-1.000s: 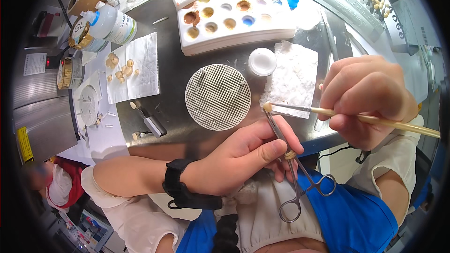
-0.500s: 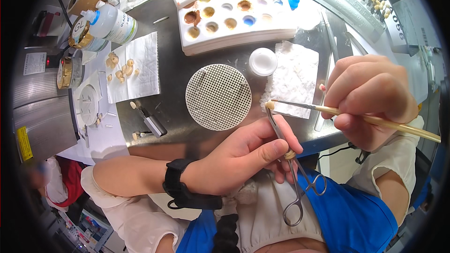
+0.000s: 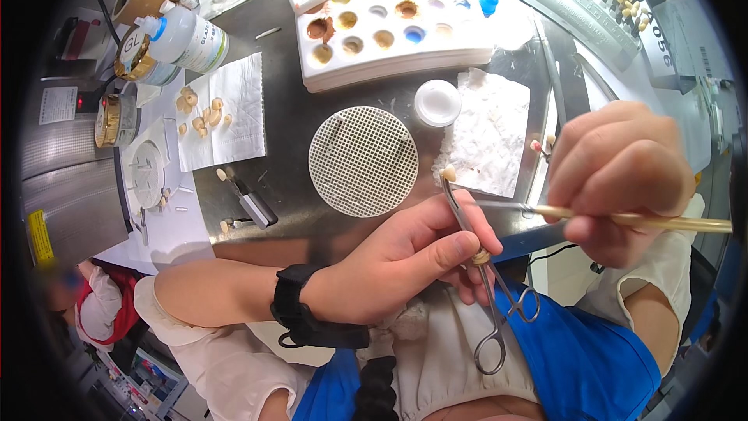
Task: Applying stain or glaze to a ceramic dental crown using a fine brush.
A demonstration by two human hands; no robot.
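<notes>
My left hand (image 3: 413,253) is closed round a pair of locking forceps (image 3: 489,288), whose ring handles hang below the palm. At the forceps' tip sits a small cream tooth crown (image 3: 448,174), upright. In a pinch, my right hand (image 3: 619,175) holds a thin paintbrush (image 3: 654,222) with a pale wooden handle. The brush's tip points left, close to my left fingers and apart from the crown. Behind the crown lies a crumpled white tissue (image 3: 491,140). A round honeycomb firing tray (image 3: 363,161) rests on the metal bench, left of the crown.
A white palette (image 3: 389,62) with coloured wells stands at the back, with a small white jar (image 3: 438,103) before it. Several crowns lie on a white paper (image 3: 241,117) at left, near bottles (image 3: 195,43). A shade guide case (image 3: 569,15) sits at the back right.
My right hand has moved down and slightly right, drawing the brush tip away from the crown and lower. The left hand and forceps have hardly moved.
</notes>
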